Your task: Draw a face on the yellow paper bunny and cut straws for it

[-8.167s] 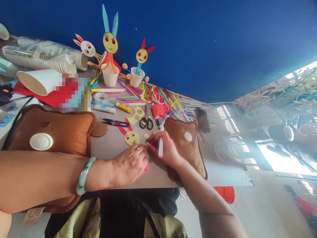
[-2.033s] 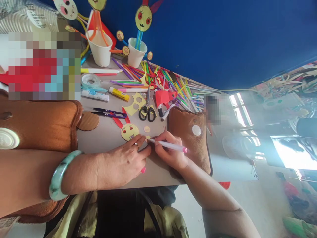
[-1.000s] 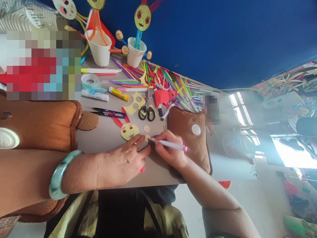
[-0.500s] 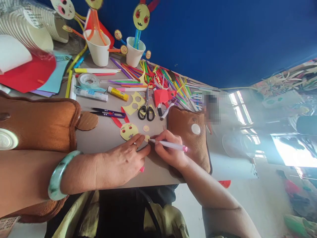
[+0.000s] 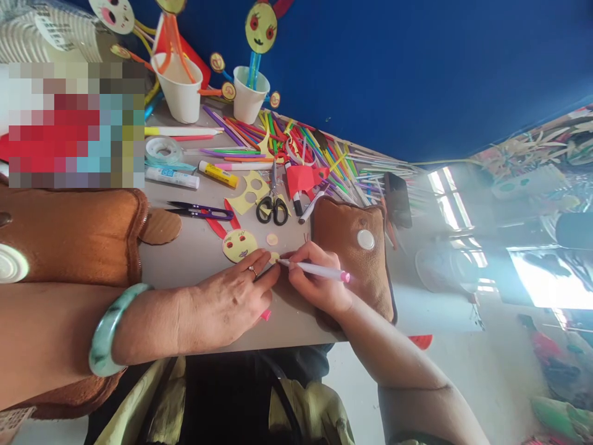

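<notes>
My right hand (image 5: 319,278) is closed around a white marker with a pink end (image 5: 322,271), its tip touching a small yellow paper circle (image 5: 275,257). Fingers of my left hand (image 5: 231,300) press down at the circle's left side, and a pink cap (image 5: 265,314) shows beneath that hand. Beside my left fingertips lies a yellow paper face (image 5: 239,245) with red ears. Another small round piece (image 5: 272,239), pinkish, rests just above the circle.
Black-handled scissors (image 5: 273,207), purple snips (image 5: 204,211) and a yellow glue stick (image 5: 218,173) lie beyond my hands. Brown cushions (image 5: 349,259) flank them. Two paper cups (image 5: 250,96) holding figures stand at the back near coloured pipe cleaners (image 5: 324,154).
The view has shifted slightly, so the objects at the left appear a little further left. Both hands stay in nearly the same place, the marker still at the small circle.
</notes>
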`<state>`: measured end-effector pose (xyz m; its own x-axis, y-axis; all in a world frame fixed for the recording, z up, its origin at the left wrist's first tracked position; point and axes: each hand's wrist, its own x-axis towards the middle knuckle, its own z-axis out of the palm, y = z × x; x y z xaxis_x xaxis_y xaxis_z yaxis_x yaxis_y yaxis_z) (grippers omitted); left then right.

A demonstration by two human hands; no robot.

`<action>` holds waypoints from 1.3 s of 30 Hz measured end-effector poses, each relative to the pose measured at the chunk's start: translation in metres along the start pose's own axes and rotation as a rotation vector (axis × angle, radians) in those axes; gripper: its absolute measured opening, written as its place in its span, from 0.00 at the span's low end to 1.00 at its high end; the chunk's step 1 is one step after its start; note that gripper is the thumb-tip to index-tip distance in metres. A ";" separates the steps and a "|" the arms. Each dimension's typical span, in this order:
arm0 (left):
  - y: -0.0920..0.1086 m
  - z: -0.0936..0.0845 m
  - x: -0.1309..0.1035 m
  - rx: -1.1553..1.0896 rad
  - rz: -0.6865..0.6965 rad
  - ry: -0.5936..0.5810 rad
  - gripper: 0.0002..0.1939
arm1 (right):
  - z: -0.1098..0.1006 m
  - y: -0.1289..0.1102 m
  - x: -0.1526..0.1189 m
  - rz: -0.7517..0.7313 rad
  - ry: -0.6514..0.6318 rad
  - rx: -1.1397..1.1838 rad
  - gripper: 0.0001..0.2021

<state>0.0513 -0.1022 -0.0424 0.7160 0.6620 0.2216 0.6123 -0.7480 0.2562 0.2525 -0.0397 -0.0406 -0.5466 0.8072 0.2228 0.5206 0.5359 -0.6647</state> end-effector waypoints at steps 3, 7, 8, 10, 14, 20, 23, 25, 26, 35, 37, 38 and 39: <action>0.000 0.000 0.001 0.014 0.010 0.009 0.11 | 0.001 0.000 0.000 -0.002 0.005 -0.003 0.04; 0.000 0.002 0.000 0.047 0.002 0.017 0.13 | 0.001 0.000 0.000 0.010 0.025 -0.025 0.04; 0.000 0.002 -0.001 0.053 0.000 0.012 0.13 | 0.001 0.000 0.001 0.011 0.029 -0.026 0.04; 0.001 0.001 -0.002 0.071 0.005 0.020 0.13 | 0.001 0.000 0.001 0.012 0.035 -0.024 0.04; 0.001 -0.003 -0.003 0.127 0.030 0.077 0.14 | 0.000 0.000 0.001 0.035 0.058 -0.022 0.04; 0.001 -0.003 -0.001 0.132 0.022 0.080 0.12 | 0.001 0.000 0.001 0.031 0.063 -0.017 0.04; 0.001 -0.003 -0.001 0.138 0.039 0.090 0.12 | 0.001 0.000 0.001 0.036 0.045 -0.008 0.04; 0.001 -0.004 -0.001 0.146 0.039 0.099 0.11 | 0.001 0.000 0.001 0.045 0.048 -0.012 0.04; 0.001 -0.005 -0.001 0.147 0.035 0.102 0.12 | 0.001 -0.001 0.001 0.048 0.054 -0.018 0.04; 0.001 -0.007 0.000 0.126 0.025 0.046 0.12 | 0.001 -0.001 0.001 0.047 0.050 -0.018 0.04; 0.001 -0.006 0.000 0.103 0.029 0.047 0.12 | 0.000 0.000 0.001 0.049 0.037 -0.012 0.04; 0.000 -0.006 0.000 0.095 0.029 0.042 0.12 | 0.000 0.000 0.001 0.046 0.030 -0.009 0.04; 0.000 -0.006 0.001 0.091 0.028 0.035 0.12 | 0.000 0.000 0.001 0.042 0.025 -0.006 0.04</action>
<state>0.0499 -0.1018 -0.0364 0.7219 0.6412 0.2603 0.6216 -0.7661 0.1632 0.2520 -0.0391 -0.0400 -0.5078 0.8347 0.2131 0.5466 0.5033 -0.6692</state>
